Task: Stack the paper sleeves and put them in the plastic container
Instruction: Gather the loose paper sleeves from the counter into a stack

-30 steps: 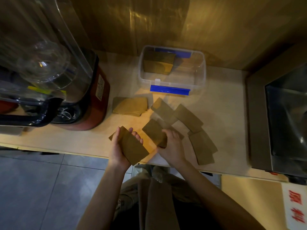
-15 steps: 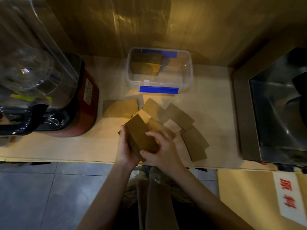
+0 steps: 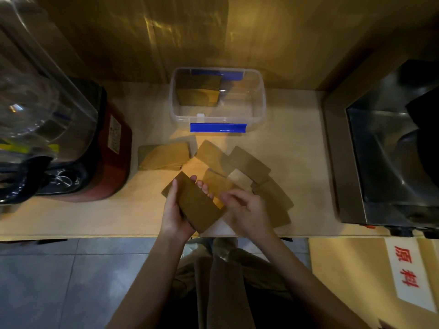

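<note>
My left hand (image 3: 174, 211) grips a small stack of brown paper sleeves (image 3: 196, 203) from below, just above the counter's front edge. My right hand (image 3: 245, 207) hovers beside it over the loose sleeves, fingers curled and apart, holding nothing I can see. Several loose sleeves (image 3: 247, 162) lie scattered on the counter, one lighter sleeve (image 3: 217, 182) right by my fingers. A separate pile of sleeves (image 3: 164, 156) lies to the left. The clear plastic container (image 3: 257, 115) with blue clips stands at the back, with a stack of sleeves (image 3: 198, 91) inside its left half.
A large blender with a red base (image 3: 109, 162) fills the left of the counter. A steel machine (image 3: 384, 150) stands at the right. The wooden wall (image 3: 213, 32) rises behind the container. The counter's front edge (image 3: 95, 235) runs just under my hands.
My right hand laid a sleeve onto the stack in my left hand, then let go and drew back to the right over the loose sleeves.
</note>
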Action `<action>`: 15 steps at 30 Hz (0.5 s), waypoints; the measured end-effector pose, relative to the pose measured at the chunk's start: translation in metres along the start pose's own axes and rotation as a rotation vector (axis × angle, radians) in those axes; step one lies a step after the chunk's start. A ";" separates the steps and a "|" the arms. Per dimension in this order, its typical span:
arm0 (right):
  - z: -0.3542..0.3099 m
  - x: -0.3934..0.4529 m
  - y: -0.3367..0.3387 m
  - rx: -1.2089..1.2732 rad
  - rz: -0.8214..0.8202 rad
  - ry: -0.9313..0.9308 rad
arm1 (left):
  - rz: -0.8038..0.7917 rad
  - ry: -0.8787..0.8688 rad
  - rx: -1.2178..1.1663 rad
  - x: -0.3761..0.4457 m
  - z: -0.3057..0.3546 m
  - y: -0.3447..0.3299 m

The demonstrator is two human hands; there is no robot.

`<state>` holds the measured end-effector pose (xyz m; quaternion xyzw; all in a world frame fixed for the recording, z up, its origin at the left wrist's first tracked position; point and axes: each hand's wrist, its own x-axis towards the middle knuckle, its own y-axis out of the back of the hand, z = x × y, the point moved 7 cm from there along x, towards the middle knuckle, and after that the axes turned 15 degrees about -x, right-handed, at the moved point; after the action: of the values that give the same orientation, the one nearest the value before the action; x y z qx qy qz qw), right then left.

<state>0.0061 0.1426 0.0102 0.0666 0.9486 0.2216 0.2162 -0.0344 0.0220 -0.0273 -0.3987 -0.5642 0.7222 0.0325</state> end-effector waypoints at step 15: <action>0.054 0.046 -0.029 -1.049 -0.048 0.105 | 0.012 -0.011 -0.020 -0.007 0.009 0.001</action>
<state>-0.0124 0.1484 -0.0644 -0.0835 0.7211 0.6644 0.1778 -0.0349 0.0114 -0.0241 -0.3984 -0.5690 0.7191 0.0210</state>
